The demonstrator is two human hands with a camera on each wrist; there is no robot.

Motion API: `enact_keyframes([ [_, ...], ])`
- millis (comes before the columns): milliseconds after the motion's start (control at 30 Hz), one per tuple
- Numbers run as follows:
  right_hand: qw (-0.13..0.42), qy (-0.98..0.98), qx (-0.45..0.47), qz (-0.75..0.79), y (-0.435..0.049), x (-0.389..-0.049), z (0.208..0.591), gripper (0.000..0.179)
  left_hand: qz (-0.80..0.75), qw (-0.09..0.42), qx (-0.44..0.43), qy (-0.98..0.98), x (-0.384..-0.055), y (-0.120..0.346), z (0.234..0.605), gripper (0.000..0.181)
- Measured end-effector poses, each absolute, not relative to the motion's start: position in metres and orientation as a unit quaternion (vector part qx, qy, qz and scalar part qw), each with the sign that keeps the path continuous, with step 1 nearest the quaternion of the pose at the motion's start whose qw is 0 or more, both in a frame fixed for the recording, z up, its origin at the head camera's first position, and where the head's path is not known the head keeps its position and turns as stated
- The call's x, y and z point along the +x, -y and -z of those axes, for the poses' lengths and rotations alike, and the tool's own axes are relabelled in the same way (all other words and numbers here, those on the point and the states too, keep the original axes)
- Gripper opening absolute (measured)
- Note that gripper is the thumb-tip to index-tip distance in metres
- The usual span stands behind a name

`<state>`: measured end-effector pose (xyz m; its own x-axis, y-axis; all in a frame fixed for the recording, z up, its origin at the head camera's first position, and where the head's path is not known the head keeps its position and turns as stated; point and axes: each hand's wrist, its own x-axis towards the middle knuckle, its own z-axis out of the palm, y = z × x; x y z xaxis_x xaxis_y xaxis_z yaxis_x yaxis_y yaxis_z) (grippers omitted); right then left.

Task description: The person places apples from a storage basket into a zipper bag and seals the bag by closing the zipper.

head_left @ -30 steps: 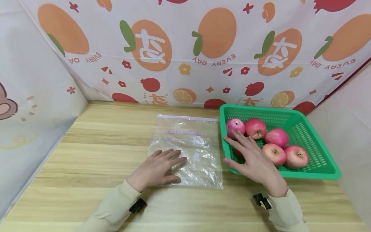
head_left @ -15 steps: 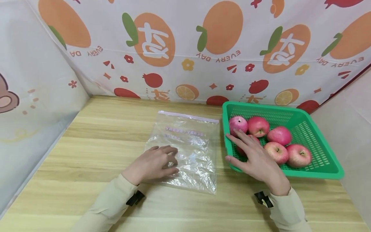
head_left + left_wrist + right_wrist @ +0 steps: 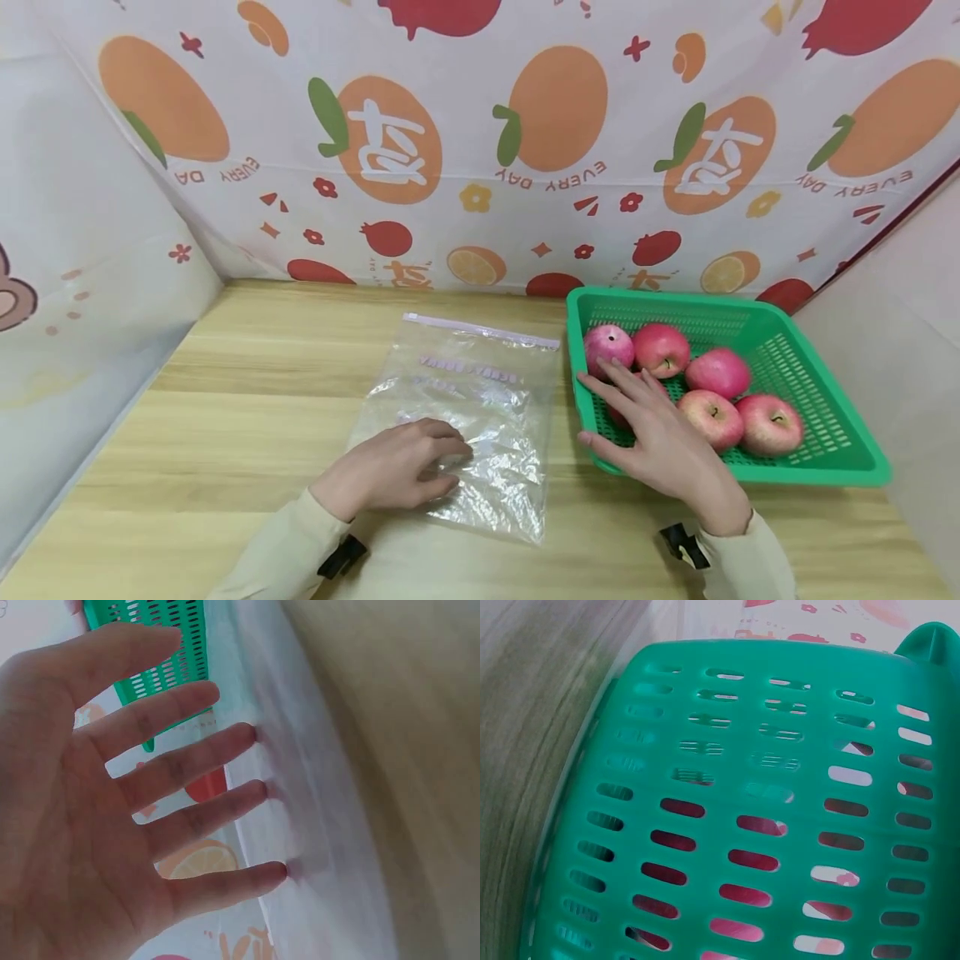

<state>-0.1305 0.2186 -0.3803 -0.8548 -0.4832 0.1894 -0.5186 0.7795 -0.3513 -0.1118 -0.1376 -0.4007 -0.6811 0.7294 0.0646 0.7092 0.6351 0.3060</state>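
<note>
A clear zip bag (image 3: 480,417) with a lilac slider strip lies flat on the table, slightly askew. My left hand (image 3: 397,468) rests over its left lower part, fingers a little bent. In the left wrist view, that hand (image 3: 112,787) has its fingers spread, with fingertips touching the clear film (image 3: 315,825). My right hand (image 3: 667,442) reaches over the left rim of a green slotted basket (image 3: 813,367), fingers spread above the nearest apple, which they partly hide. Several red-pink apples (image 3: 711,419) sit in the basket. The right wrist view shows only the basket's slotted wall (image 3: 727,787).
The wood-grain table (image 3: 247,400) runs to a fruit-print cloth (image 3: 480,150) hanging at the back. Pale cloths hang at the left (image 3: 97,250) and right (image 3: 892,333) sides. The basket stands near the right side.
The bag's lower end has swung left and towards me along with my left hand, whose fingers have bent slightly. The right hand stays over the basket. The head view has tilted slightly.
</note>
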Motion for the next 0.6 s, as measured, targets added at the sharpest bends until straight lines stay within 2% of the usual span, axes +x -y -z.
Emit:
enact_keyframes([
  [433,0.062,0.946,0.265,-0.174,-0.22,-0.129,0.38,0.069,-0.119,0.005,0.377,-0.919,-0.113,0.129,0.399,0.038],
  [600,0.057,0.95,0.272,-0.142,-0.216,-0.134,0.38,0.071,-0.114,0.029,0.379,-0.918,-0.118,0.124,0.399,0.046],
])
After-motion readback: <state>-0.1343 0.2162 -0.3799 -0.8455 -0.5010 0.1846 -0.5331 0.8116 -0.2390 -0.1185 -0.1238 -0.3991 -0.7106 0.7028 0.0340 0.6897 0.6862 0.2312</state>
